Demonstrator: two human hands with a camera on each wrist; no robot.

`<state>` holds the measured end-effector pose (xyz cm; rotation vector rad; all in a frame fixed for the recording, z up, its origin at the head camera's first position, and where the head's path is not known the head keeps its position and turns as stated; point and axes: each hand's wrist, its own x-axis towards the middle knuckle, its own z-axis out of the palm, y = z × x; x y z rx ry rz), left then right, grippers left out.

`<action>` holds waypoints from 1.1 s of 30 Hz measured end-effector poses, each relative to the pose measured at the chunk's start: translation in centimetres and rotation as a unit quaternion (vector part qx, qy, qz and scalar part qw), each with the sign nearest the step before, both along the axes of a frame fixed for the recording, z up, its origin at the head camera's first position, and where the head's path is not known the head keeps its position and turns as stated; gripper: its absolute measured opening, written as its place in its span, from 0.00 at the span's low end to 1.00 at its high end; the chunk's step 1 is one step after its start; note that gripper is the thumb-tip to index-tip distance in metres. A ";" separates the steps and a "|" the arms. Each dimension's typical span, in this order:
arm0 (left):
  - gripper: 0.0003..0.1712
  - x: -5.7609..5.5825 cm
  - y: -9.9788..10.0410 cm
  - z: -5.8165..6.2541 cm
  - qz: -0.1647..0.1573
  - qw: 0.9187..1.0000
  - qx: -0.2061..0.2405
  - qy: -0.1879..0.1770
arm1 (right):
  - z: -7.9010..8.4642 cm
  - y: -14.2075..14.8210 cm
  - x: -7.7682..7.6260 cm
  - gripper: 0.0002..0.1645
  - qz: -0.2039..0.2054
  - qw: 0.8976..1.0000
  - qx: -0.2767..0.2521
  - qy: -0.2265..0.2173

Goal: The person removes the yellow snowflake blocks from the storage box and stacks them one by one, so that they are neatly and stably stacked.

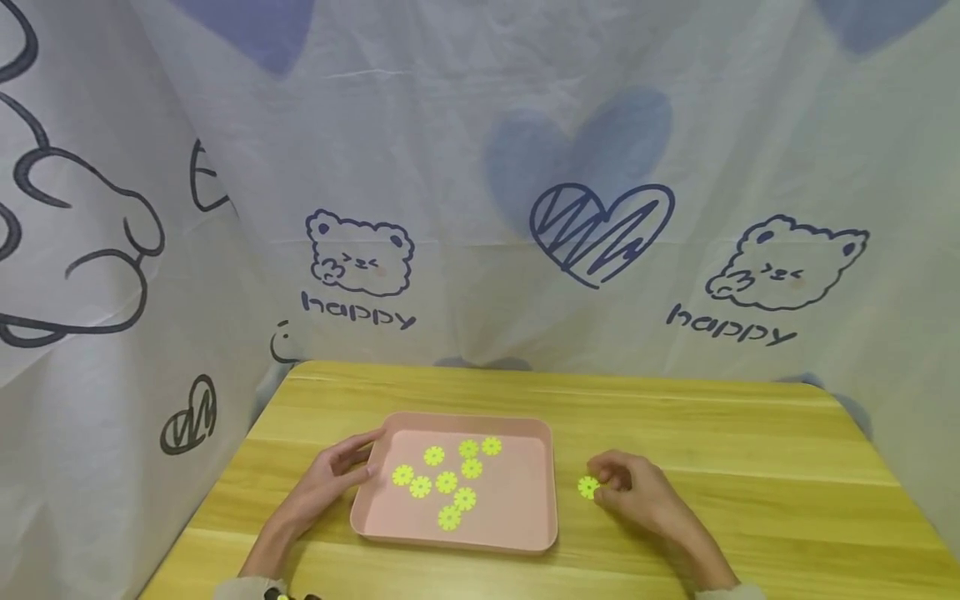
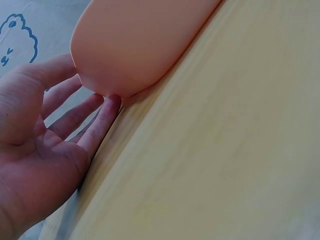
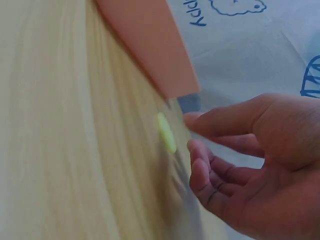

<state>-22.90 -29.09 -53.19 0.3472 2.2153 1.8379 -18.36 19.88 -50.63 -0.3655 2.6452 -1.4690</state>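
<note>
A shallow pink tray (image 1: 517,500) lies on the wooden table, with several yellow-green flower-shaped discs (image 1: 446,482) spread over its floor. My left hand (image 1: 330,479) holds the tray's left side, thumb at the rim and the other fingertips (image 2: 114,100) low against the outer wall. Right of the tray, one more yellow-green disc (image 1: 588,487) is close to my right hand (image 1: 645,496). The right wrist view shows this disc (image 3: 166,133) edge-on and blurred, a small gap away from the thumb and fingers. Those fingers are bent, with space between thumb and forefinger.
The wooden table (image 1: 750,467) has rounded far corners. Behind it and on the left hangs a pale curtain (image 1: 465,275) printed with hearts, bear faces and the word "happy". The tray's right wall (image 1: 555,492) stands between the right hand and the discs inside.
</note>
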 end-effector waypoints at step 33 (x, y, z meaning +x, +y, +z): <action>0.29 0.2 0.0 0.1 0.001 0.999 0.033 0.029 | 1.6 -11.9 -0.6 0.17 0.079 0.989 -0.113 0.060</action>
